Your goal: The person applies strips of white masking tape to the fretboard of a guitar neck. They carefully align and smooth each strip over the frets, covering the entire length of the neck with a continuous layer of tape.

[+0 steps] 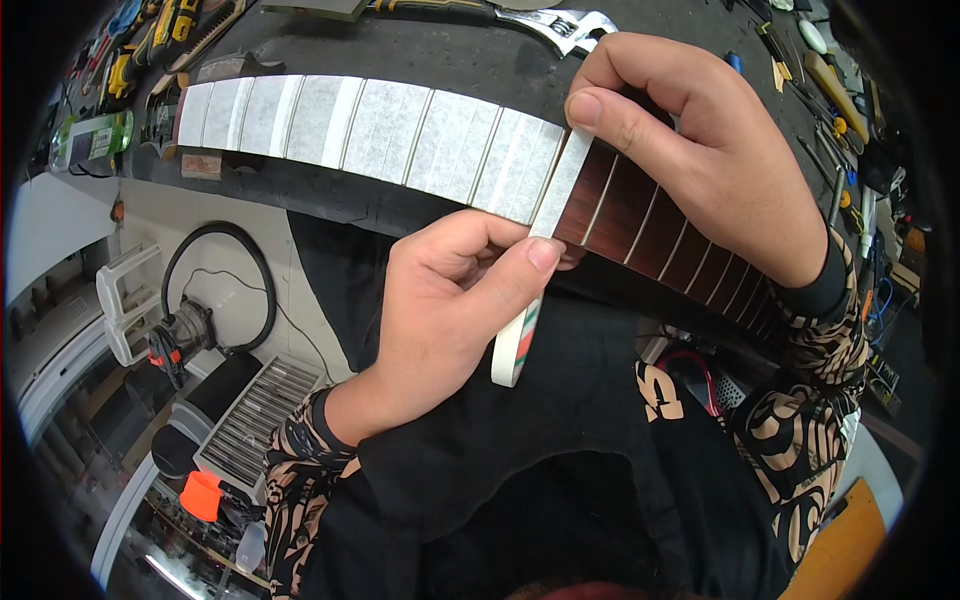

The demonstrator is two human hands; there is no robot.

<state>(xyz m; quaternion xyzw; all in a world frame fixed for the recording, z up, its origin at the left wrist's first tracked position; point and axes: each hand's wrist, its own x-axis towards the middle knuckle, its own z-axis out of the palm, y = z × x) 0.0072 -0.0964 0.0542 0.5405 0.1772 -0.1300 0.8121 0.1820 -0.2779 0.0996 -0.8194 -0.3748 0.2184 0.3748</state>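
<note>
A guitar neck lies across the bench, its dark wooden fretboard [642,217] bare between metal frets on the right. White masking tape [382,124] covers the wood between the frets on the left part. A narrow strip of tape [564,180] spans the board's width just right of the taped section. My right hand [697,142] pinches or presses the strip's far end with thumb and fingers. At the near edge, my left hand [465,292] grips the strip between thumb and forefinger. Below that hand hangs the tape roll [511,349], with a striped inner side.
An adjustable wrench [559,28] lies behind the neck. A block [201,166] sits under the headstock end, near a green-labelled bottle [91,141]. Yellow-and-black power tools [171,30] are at upper left, assorted hand tools [832,97] at right. A vacuum hose [268,281] stands below left.
</note>
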